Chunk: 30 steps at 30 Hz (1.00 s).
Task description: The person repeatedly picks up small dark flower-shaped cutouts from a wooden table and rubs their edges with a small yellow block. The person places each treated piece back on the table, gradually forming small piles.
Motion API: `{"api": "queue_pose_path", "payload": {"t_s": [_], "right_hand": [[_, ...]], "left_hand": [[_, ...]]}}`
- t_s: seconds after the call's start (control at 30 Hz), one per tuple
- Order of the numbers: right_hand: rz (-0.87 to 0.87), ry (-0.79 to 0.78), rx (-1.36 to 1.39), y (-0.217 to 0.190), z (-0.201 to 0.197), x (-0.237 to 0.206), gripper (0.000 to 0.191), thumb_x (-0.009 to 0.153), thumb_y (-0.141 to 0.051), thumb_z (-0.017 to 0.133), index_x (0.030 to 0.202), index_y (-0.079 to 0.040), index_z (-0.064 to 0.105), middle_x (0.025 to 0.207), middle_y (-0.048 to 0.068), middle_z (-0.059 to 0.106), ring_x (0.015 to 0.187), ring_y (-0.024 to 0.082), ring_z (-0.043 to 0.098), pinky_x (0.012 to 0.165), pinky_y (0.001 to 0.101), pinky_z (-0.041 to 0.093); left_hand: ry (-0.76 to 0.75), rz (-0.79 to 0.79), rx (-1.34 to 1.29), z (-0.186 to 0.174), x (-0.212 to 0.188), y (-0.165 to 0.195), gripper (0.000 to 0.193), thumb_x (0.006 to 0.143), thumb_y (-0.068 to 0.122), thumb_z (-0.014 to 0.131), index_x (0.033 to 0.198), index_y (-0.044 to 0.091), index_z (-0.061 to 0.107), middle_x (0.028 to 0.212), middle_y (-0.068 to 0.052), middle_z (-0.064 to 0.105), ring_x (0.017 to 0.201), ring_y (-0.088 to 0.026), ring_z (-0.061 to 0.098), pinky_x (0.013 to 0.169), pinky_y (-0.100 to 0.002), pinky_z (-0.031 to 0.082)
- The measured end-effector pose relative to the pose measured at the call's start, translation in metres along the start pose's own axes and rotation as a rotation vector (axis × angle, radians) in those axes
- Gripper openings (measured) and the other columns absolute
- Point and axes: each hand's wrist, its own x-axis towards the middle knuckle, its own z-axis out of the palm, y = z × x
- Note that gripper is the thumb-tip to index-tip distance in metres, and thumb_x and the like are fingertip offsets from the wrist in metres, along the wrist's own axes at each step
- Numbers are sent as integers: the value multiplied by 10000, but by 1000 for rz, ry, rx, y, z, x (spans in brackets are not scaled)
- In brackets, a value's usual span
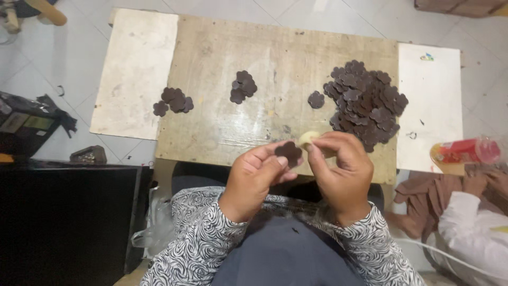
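While both forearms in black-and-white patterned sleeves rise from the lap toward the near edge of the table point(222, 132), the two hands meet just above that edge; the left hand point(254, 180) is turned palm-up with its wrist bent back, its thumb and forefinger closed on a dark brown flower-shaped cutout point(289, 151), which stands between the two hands and just short of the table's near edge; the right hand point(341, 169) curls over from the other side, knuckles toward the camera, its fingers folded together around a small pale yellow lump point(308, 139) that shows only at the fingertips, touching or almost touching the cutout's upper edge; which of the two I cannot tell. On the worn wooden table lies a large heap of the same dark flower pieces point(365, 100) to the right, just beyond the right hand; one single piece point(316, 99) lies just left of that heap; a small cluster point(242, 86) sits near the middle, and another small cluster point(174, 100) lies at the left, partly on a pale board point(135, 69); a red and clear bottle point(465, 151) lies on its side at the far right.
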Motion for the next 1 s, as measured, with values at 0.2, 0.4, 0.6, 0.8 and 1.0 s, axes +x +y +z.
{"api": "queue_pose_path", "payload": {"t_s": [0.2, 0.4, 0.6, 0.8, 1.0], "right_hand": [[-70, -67, -54, -12, -1, -1, 131, 880, -14, 779, 996, 18, 726, 1032, 134, 702, 890, 185, 697, 750, 272, 568], [-34, -29, -92, -18, -1, -1, 125, 904, -25, 770, 1017, -2, 723, 1071, 126, 706, 931, 186, 708, 789, 282, 586], [-23, -70, -132, -18, 6, -7, 138, 882, -7, 775, 1014, -4, 738, 1056, 134, 712, 914, 204, 725, 776, 286, 588], [-94, -92, -134, -18, 7, -7, 138, 873, -22, 783, 1003, -4, 739, 1055, 139, 708, 931, 221, 724, 784, 288, 589], [239, -50, 182, 12, -3, -10, 116, 948, -41, 731, 1058, -15, 710, 1075, 101, 724, 923, 172, 698, 825, 279, 573]], "left_hand": [[-41, 102, 2, 4, 1, 1, 353, 1026, 32, 557, 1359, -78, 596, 1229, -135, 707, 1056, -151, 695, 944, -292, 597], [67, -1, -15, 2, 2, 0, 367, 995, 50, 548, 1345, -51, 590, 1205, -98, 700, 1038, -123, 695, 910, -296, 590], [89, 7, -134, -2, 4, -4, 367, 983, 44, 546, 1330, -68, 590, 1155, -91, 720, 988, -122, 705, 913, -288, 599], [-5, 40, -185, 0, 5, -3, 388, 1037, 42, 560, 1404, -82, 581, 1176, -131, 703, 999, -154, 672, 912, -301, 562], [120, 31, -113, -1, 10, 1, 240, 969, 20, 558, 1206, -16, 553, 1159, -155, 716, 1043, -198, 717, 897, -333, 617]]}}
